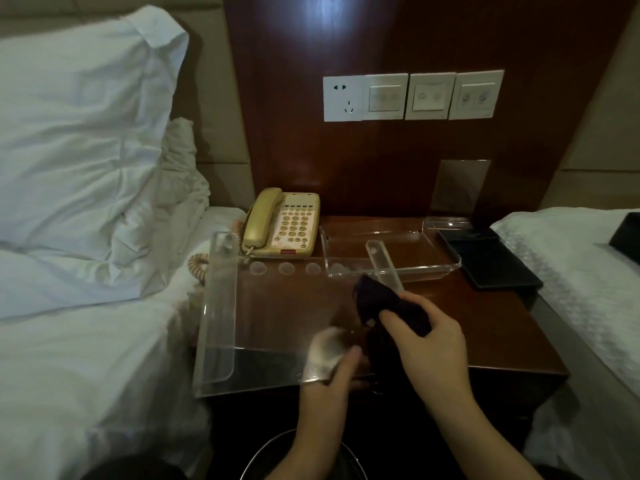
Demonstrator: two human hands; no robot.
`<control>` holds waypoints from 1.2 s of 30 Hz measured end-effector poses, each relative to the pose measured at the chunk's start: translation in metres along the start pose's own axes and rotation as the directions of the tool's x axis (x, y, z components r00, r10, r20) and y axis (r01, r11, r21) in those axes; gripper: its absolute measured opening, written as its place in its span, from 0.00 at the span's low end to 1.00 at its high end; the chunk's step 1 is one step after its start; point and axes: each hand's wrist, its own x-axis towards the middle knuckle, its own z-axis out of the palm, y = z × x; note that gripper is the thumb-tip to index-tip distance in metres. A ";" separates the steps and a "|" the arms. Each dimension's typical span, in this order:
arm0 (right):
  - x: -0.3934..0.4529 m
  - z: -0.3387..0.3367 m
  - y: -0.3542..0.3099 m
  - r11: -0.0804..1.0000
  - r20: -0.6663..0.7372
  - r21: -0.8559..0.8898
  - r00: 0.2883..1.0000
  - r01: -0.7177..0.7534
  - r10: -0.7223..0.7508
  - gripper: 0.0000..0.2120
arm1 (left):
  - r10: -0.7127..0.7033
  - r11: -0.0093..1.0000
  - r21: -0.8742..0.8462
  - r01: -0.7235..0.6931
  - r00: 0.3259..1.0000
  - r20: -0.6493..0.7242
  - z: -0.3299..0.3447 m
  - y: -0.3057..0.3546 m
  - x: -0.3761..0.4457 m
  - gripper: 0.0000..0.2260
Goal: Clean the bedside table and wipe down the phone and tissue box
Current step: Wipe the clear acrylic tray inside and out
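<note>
From the head view, a dark wooden bedside table (485, 327) is seen between two white-sheeted beds. A large clear acrylic tray (263, 317) is held tilted over the table's front left corner, gripped at its near edge by the left hand (332, 372), whose thumb is seen through the plastic. A dark purple cloth (384, 306) is clutched in the right hand (429, 348) and pressed against the tray's right part. The beige corded phone (282, 225) is set at the table's back left corner, handset on its cradle. A second clear acrylic tray (391, 251) lies along the back edge — just right of the phone. A black folder (491, 258) is placed at the right edge. No tissue box can be made out with certainty.
</note>
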 end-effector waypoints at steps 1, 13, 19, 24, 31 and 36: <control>-0.001 0.003 -0.001 0.999 0.016 0.048 1.000 -0.007 0.006 0.10 | 0.037 0.999 0.003 -0.037 0.998 0.043 0.000 0.002 -0.001 0.18; 0.023 0.024 -0.025 0.938 0.024 0.339 0.997 -0.078 0.074 0.05 | 0.195 0.974 -0.127 -0.186 0.979 0.058 -0.033 0.039 0.042 0.23; 0.065 0.019 -0.057 0.935 -0.163 0.214 0.955 0.281 -0.249 0.12 | 0.245 0.965 -0.114 -0.235 0.966 0.082 -0.042 0.040 0.049 0.22; 0.103 0.054 -0.065 0.787 0.174 -0.378 0.872 0.487 -0.457 0.15 | 0.247 0.961 -0.140 -0.238 0.968 0.048 -0.034 0.041 0.052 0.22; 0.096 0.026 -0.086 0.551 0.722 -0.510 0.677 0.661 -0.143 0.32 | 0.209 0.955 -0.216 -0.201 0.978 0.012 -0.036 0.045 0.053 0.20; 0.104 0.040 -0.091 0.121 0.667 -0.723 0.733 0.680 -0.135 0.26 | 0.138 0.903 -0.384 -0.190 0.977 -0.161 -0.033 0.050 0.061 0.12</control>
